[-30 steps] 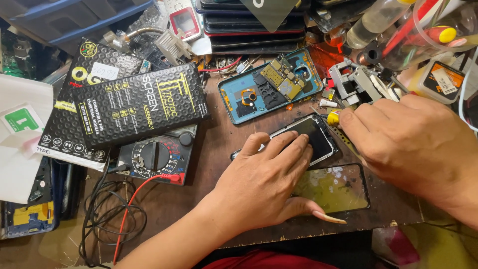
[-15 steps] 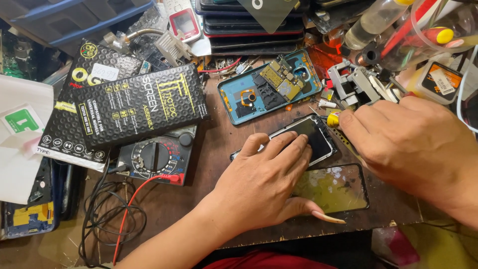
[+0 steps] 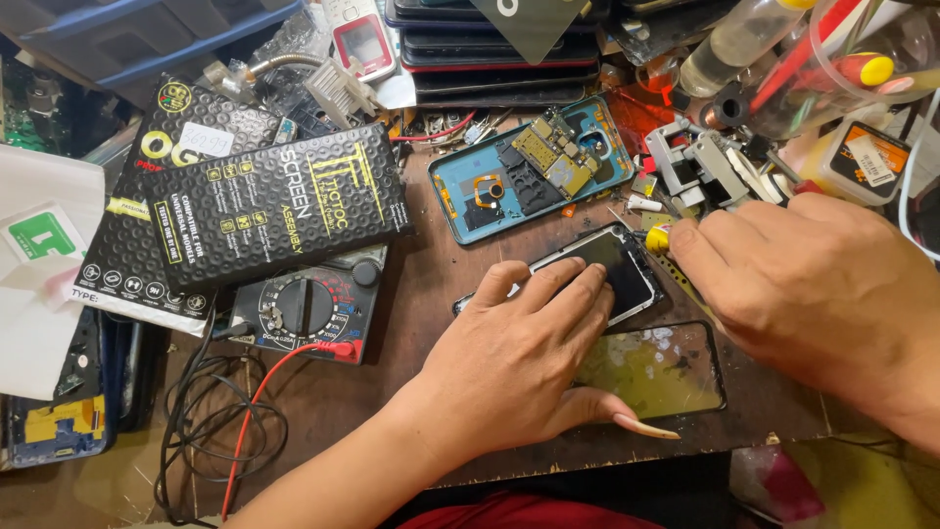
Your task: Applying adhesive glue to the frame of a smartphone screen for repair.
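Far left: white paper packets [image 3: 34,284] overlapping the desk [image 3: 421,294] edge, and below them a blue phone frame [image 3: 54,431] with a yellow part inside. Next along: two black flat boxes [image 3: 279,206] with yellow and white print, stacked at an angle, the upper one partly covering a dark multimeter [image 3: 308,309] with a round dial. Red and black leads [image 3: 230,411] coiled below the meter, trailing off the front edge. Further back, at centre: an opened blue phone shell [image 3: 529,167], circuit board and orange flex exposed, lying behind the work. Behind that, a stack of dark phones [image 3: 490,59].

Centre front: left hand [image 3: 519,362] palm down, fingers [image 3: 568,294] spread flat and pressing on a dark phone [image 3: 612,269] that lies tilted on the desk, thumb with a long nail stretched out to the right. Nothing gripped, only held down. Just beside the phone, toward the front edge, a detached glass screen panel [image 3: 656,367] with a yellowish sheen, flat on the wood, partly under the thumb.

Right: right hand [image 3: 813,284] with fingers curled closed around a yellow-tipped tool [image 3: 658,237], its end meeting the phone's upper right corner; shaft mostly hidden. Behind it a grey metal clamp [image 3: 700,162], a clear bottle [image 3: 739,44] and a small orange-labelled tub [image 3: 867,157].
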